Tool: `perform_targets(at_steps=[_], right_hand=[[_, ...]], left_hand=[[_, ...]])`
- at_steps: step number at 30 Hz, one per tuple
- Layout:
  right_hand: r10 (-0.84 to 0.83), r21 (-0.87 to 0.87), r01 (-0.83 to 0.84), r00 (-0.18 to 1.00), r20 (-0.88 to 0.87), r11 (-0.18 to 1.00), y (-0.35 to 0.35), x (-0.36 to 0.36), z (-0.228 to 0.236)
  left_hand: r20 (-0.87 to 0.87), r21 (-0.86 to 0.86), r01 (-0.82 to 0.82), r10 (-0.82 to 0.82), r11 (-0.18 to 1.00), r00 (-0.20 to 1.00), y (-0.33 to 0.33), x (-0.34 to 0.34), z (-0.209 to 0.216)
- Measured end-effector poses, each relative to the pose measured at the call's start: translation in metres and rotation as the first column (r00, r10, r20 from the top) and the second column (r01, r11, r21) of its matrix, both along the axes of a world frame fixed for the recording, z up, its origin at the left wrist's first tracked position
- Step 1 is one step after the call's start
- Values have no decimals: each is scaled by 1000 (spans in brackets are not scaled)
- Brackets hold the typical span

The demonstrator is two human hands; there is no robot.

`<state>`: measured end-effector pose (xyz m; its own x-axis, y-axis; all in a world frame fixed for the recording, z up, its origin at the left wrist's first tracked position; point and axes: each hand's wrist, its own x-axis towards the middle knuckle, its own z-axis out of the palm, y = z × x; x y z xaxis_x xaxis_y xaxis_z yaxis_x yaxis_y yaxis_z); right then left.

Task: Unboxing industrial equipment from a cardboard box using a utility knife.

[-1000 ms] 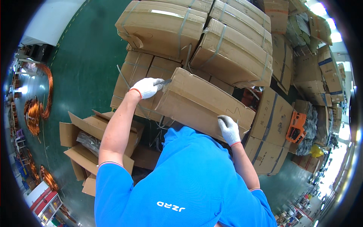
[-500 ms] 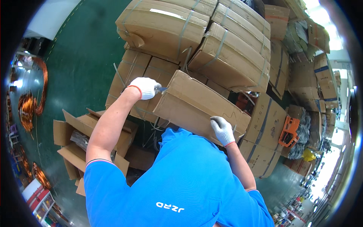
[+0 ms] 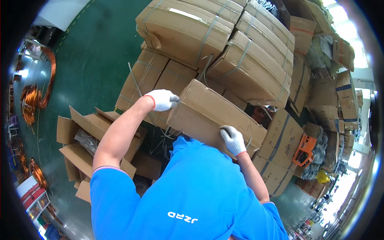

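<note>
A long closed cardboard box (image 3: pixel 214 111) lies slantwise just in front of my body. My left hand (image 3: pixel 162 100), in a white glove with grey fingertips, is closed at the box's left end. The utility knife in it is almost wholly hidden now; its bluish blade shows only in the earlier frame. My right hand (image 3: pixel 233 141), gloved alike, grips the box's near edge towards the right end, its fingers bent over onto the upper face.
Strapped cartons (image 3: pixel 188 30) are stacked beyond the box. An opened carton (image 3: pixel 86 146) with plastic wrap inside stands at the left. Copper coils (image 3: pixel 30 102) lie on the green floor (image 3: pixel 92 52). An orange plastic piece (image 3: pixel 305 150) rests at the right.
My left hand has moved right and slightly down, against the box's left end, and the knife blade has gone out of sight. My right hand keeps its hold. The whole view has shifted slightly.
</note>
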<state>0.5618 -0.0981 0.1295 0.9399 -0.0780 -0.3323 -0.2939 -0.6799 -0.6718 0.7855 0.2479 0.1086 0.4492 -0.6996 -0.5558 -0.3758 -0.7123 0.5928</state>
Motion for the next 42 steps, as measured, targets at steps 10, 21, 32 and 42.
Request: perform_targets(at_steps=[10, 21, 32, 42], right_hand=[[-9, 88, 7, 1000, 16, 996, 10, -4, 18], [103, 873, 110, 978, -179, 475, 63, 58, 39], [5, 782, 618, 784, -620, 79, 2, 18, 7], [-106, 859, 455, 890, -443, 233, -26, 19, 12]], left_hand=[[52, 155, -282, 278, 947, 959, 77, -29, 51], [-835, -388, -908, 479, -162, 271, -132, -121, 42], [561, -276, -838, 787, 471, 258, -83, -158, 0], [523, 47, -860, 721, 508, 454, -99, -140, 4]])
